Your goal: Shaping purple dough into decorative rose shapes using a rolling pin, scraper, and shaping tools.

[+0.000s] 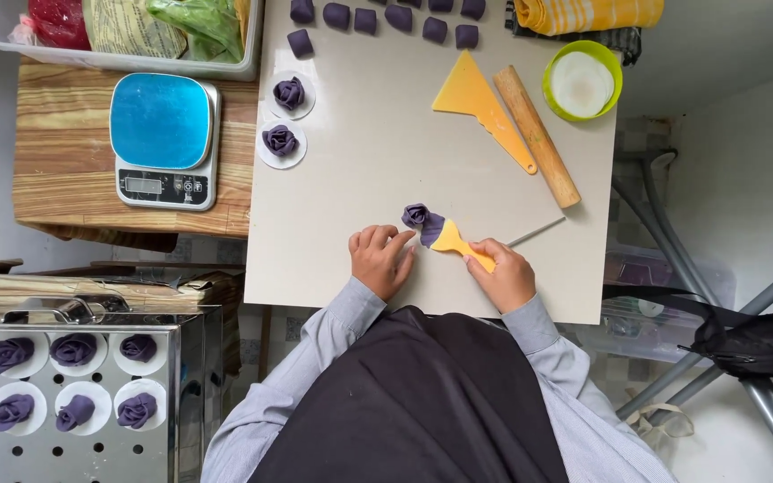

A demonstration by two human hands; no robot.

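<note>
One pale board [360, 170] is worked on; near its front edge the purple dough rose [422, 219] is steadied by the curled left hand [379, 259]. A small yellow scraper [454, 240] is gripped by the right hand [503, 273]; the petals could be crushed if it is pressed unevenly.

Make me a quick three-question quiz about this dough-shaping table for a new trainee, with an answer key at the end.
1. True or false: the right hand holds a small yellow scraper against the purple dough roll.
2. Which lies beside the large yellow scraper on the board? A) wooden rolling pin B) whisk C) knife
3. How many finished dough roses on white paper rounds sit at the board's left edge, next to the blue scale?

Key
1. True. The left hand rests its fingers by the roll.
2. A, the wooden rolling pin.
3. Two dough roses.
</note>
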